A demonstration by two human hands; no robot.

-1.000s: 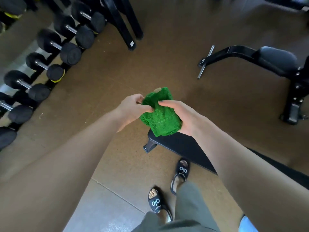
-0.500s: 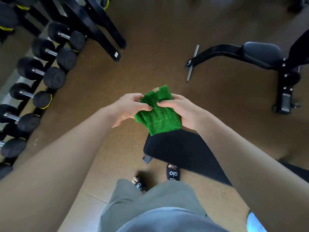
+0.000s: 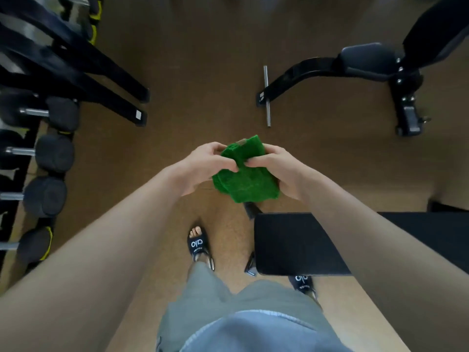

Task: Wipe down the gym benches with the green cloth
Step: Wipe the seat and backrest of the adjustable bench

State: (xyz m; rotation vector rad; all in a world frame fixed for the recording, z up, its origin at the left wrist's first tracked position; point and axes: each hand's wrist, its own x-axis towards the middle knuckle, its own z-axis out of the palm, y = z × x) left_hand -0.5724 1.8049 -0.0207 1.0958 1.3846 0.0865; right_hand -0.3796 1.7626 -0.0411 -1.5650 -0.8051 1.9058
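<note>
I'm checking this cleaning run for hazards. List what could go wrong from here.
1. The bunched green terry cloth, gripped by the left hand and right hand, may wipe only a narrow strip.
2. The thin metal crossbar of the far black bench frame could trip feet in open black slide sandals.

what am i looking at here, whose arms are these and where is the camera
The camera sits on a person's head, looking forward and down, so the two bare arms reaching out are their own. The left hand and right hand both grip a bunched green cloth, held in the air, not yet touching anything. Just below it is the black pad of a flat bench. A second bench stands farther off at the upper right. Dumbbells sit on a rack at the left. The floor is brown. The person's sandalled feet show at the bottom.
</note>
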